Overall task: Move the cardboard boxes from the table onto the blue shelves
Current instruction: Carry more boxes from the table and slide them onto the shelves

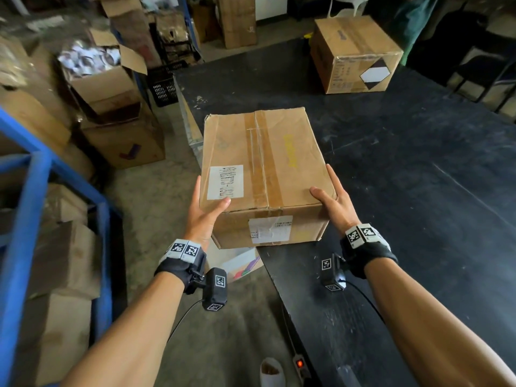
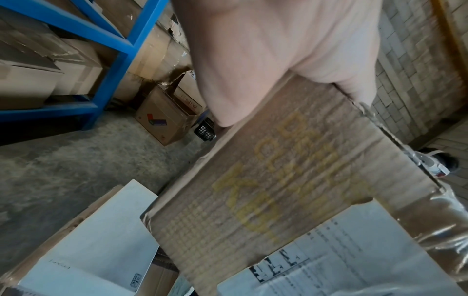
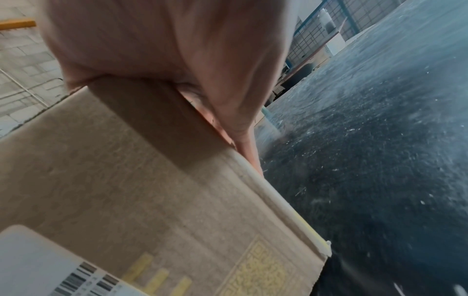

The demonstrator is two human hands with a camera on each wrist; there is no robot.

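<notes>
A taped cardboard box (image 1: pixel 265 163) with white labels sits at the near left corner of the black table (image 1: pixel 418 163), overhanging its edge. My left hand (image 1: pixel 203 216) grips its near left corner, thumb on top. My right hand (image 1: pixel 332 202) grips the near right corner the same way. Whether the box is off the table I cannot tell. The left wrist view shows my left hand (image 2: pixel 266 60) against the box (image 2: pixel 278 190); the right wrist view shows my right hand (image 3: pixel 177 50) on the box (image 3: pixel 126 180). A second cardboard box (image 1: pixel 354 51) stands at the table's far side. The blue shelves (image 1: pixel 30 191) are at my left.
Stacked cardboard boxes (image 1: pixel 64 261) fill the blue shelves. Open boxes (image 1: pixel 111 79) and a black crate (image 1: pixel 164 85) stand on the floor beyond the shelves. A white-topped box (image 1: pixel 240 263) lies under the table corner. A power strip (image 1: pixel 300 364) lies on the floor by my feet.
</notes>
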